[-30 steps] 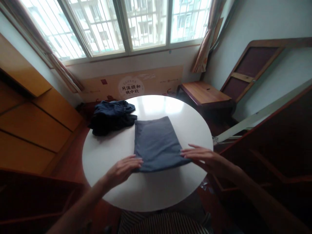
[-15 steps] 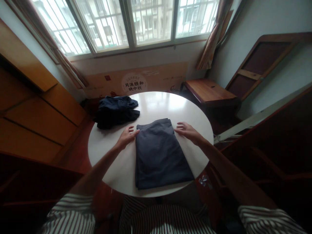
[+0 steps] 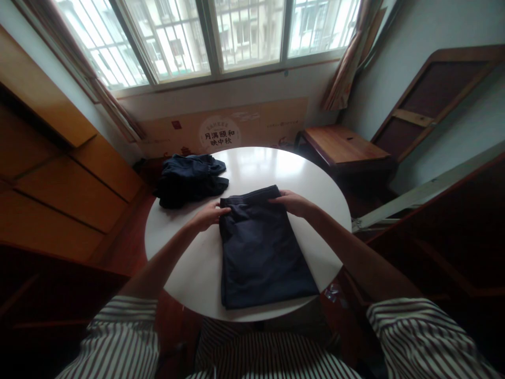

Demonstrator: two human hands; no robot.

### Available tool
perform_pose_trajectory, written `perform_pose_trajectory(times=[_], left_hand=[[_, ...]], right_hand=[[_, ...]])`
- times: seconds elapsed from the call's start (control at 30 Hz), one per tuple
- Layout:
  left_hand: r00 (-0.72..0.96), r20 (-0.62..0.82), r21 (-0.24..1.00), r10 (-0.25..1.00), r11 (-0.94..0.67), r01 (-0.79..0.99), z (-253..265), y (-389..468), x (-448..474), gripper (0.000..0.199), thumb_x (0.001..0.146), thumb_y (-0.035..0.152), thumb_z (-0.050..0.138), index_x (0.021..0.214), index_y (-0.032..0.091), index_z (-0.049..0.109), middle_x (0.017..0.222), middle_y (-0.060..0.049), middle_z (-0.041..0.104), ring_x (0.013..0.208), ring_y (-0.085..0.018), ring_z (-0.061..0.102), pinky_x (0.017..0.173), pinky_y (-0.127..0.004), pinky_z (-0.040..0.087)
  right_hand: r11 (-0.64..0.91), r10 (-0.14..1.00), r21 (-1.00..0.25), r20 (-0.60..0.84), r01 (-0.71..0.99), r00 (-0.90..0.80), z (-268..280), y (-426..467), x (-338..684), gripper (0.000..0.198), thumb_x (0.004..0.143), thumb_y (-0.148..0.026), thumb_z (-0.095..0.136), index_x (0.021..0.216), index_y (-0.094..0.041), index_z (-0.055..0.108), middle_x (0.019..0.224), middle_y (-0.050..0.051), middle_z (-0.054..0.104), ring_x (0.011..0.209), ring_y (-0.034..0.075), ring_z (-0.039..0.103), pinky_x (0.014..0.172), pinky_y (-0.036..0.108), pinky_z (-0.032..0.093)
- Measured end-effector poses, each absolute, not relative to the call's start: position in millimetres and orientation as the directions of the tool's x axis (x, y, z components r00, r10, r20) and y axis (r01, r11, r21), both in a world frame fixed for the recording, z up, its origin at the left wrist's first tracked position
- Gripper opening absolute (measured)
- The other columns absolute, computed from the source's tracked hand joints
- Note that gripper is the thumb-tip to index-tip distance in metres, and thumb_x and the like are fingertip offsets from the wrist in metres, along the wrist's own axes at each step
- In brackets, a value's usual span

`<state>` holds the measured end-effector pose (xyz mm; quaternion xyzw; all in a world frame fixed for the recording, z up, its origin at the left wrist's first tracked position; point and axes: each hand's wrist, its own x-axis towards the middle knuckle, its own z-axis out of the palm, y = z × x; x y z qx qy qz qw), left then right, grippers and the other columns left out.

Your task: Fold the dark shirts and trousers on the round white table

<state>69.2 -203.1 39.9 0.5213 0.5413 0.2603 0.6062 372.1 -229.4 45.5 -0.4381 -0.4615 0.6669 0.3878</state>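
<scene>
Folded dark blue trousers (image 3: pixel 264 252) lie flat on a round white table (image 3: pixel 189 263), waistband at the far end, lower edge near the table's front rim. My left hand (image 3: pixel 211 215) pinches the left corner of the waistband, thumb on top and fingers beneath the cloth. At the right corner, my right hand (image 3: pixel 290 202) grips the waistband the same way, its fingers mostly hidden by the fabric. Beyond my left hand sits a crumpled pile of dark clothes (image 3: pixel 189 179).
A wooden stool or small table (image 3: pixel 341 145) stands past the table's right side. Orange-brown cabinets (image 3: pixel 71 179) line the left, and a barred window (image 3: pixel 248 31) is ahead. A folded frame with a pale metal bar (image 3: pixel 394 208) leans at the right.
Both hands have closed on the waistband corners; the right hand moved left onto the cloth. The waistband end looks slightly raised. The view has shifted a little.
</scene>
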Motion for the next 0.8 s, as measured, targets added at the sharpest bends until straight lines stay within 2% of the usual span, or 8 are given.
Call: perform_pose_trajectory(times=[0.17,0.3,0.4,0.47,0.5,0.57,0.67,0.8], left_hand=[[0.142,-0.317,0.868,0.938,0.226,0.443,31,-196,65,0.055,0.071,0.040,0.079,0.114,0.013,0.059,0.080,-0.004,0.067,0.067,-0.016,0.063,0.058,-0.024,0.046],[0.089,0.209,0.647,0.974,-0.206,0.734,29,-214,60,0.052,0.078,0.026,0.071,0.126,0.014,0.055,0.107,-0.013,0.065,0.102,-0.027,0.063,0.091,-0.041,0.049],[0.410,0.444,0.401,0.797,-0.586,0.704,34,-239,62,0.037,0.092,0.023,0.053,0.129,0.017,0.057,0.130,-0.015,0.058,0.127,-0.028,0.051,0.110,-0.046,0.037],[0.662,0.355,0.339,0.660,-0.751,0.567,36,-252,69,0.037,0.098,0.026,0.042,0.132,0.020,0.057,0.137,-0.013,0.056,0.136,-0.024,0.044,0.115,-0.044,0.031],[0.747,0.276,0.332,0.605,-0.789,0.517,36,-256,73,0.038,0.100,0.029,0.040,0.134,0.022,0.056,0.140,-0.012,0.055,0.139,-0.024,0.041,0.117,-0.045,0.027],[0.800,0.128,0.333,0.586,-0.785,0.522,31,-259,81,0.044,0.100,0.038,0.042,0.140,0.023,0.051,0.148,-0.012,0.048,0.145,-0.027,0.033,0.120,-0.051,0.017],[0.647,0.021,0.332,0.763,-0.615,0.715,18,-259,85,0.064,0.095,0.055,0.046,0.148,0.019,0.040,0.157,-0.017,0.033,0.148,-0.034,0.024,0.118,-0.060,0.012],[0.394,0.082,0.364,0.916,-0.395,0.843,3,-267,75,0.073,0.091,0.056,0.052,0.146,0.011,0.039,0.156,-0.025,0.030,0.146,-0.041,0.023,0.113,-0.061,0.023]], right_hand=[[-0.331,0.916,-0.938,-0.293,-0.102,-0.273,43,-228,371,0.030,0.078,-0.029,0.078,0.100,-0.011,0.070,0.076,0.009,0.074,0.068,0.019,0.070,0.067,0.029,0.060],[-0.309,0.940,-0.941,-0.324,0.137,-0.105,39,-235,378,0.046,0.079,-0.035,0.077,0.114,-0.009,0.065,0.083,0.013,0.074,0.077,0.024,0.071,0.073,0.035,0.059],[-0.041,0.996,-0.875,0.003,0.483,0.090,37,-254,380,0.059,0.081,-0.039,0.074,0.131,-0.011,0.056,0.108,0.018,0.072,0.100,0.031,0.068,0.092,0.046,0.054],[0.281,0.952,-0.711,0.294,0.644,-0.091,34,-268,375,0.056,0.088,-0.041,0.066,0.137,-0.017,0.054,0.132,0.017,0.062,0.122,0.032,0.058,0.107,0.050,0.043],[0.430,0.900,-0.616,0.350,0.661,-0.259,32,-275,371,0.053,0.091,-0.042,0.061,0.139,-0.021,0.053,0.142,0.013,0.055,0.132,0.031,0.050,0.113,0.050,0.035],[0.588,0.806,-0.479,0.290,0.651,-0.515,24,-283,363,0.050,0.094,-0.046,0.055,0.142,-0.030,0.051,0.153,0.006,0.044,0.143,0.031,0.035,0.119,0.055,0.020],[0.469,0.880,-0.395,0.140,0.790,-0.453,10,-285,362,0.055,0.095,-0.054,0.051,0.146,-0.033,0.046,0.158,0.006,0.035,0.147,0.037,0.025,0.115,0.068,0.008],[0.285,0.959,-0.509,0.162,0.812,-0.235,-1,-284,379,0.066,0.091,-0.058,0.054,0.145,-0.020,0.046,0.153,0.016,0.041,0.143,0.038,0.032,0.116,0.063,0.020]])
